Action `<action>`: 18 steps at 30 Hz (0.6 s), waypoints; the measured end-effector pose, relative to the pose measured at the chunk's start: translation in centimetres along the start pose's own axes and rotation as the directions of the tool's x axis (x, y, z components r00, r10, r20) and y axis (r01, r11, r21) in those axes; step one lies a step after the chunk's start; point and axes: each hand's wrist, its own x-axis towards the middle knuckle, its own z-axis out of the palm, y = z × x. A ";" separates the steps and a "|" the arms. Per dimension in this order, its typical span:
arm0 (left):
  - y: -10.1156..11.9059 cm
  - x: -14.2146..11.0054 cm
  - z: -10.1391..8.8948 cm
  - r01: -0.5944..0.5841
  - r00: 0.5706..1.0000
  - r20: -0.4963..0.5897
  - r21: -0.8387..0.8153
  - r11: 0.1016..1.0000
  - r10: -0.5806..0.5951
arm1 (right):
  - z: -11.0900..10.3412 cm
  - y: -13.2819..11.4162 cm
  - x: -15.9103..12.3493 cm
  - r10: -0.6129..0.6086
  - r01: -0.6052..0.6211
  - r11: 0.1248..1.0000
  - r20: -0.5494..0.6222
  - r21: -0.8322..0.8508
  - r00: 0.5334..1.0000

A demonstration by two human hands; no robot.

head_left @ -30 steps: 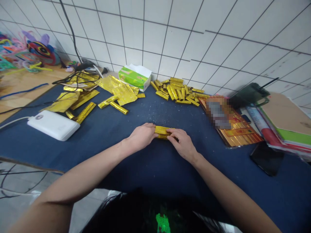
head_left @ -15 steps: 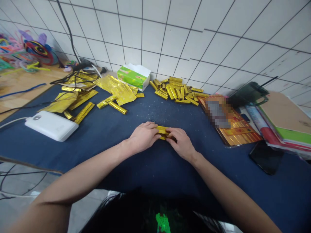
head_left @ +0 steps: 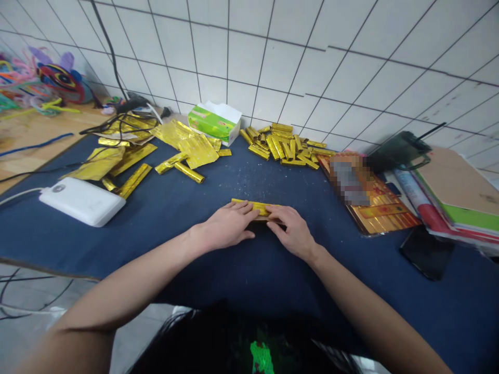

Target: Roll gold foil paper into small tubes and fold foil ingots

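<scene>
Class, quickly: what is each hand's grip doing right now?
Left hand: open, fingers flat on the gold foil strip.
Right hand: open, fingertips on the same strip.

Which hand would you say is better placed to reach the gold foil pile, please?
Probably the right hand: it lies nearer the pile of foil rolls than the left hand; both rest on the gold strip.

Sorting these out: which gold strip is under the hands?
The long strip under the left hand and right hand; the others lie farther off, untouched.
</scene>
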 end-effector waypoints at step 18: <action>0.8 -0.4 1.5 0.018 0.999 0.039 0.110 0.994 -0.022 | 0.2 -0.9 -0.5 0.015 0.067 0.958 0.283 -0.280 0.959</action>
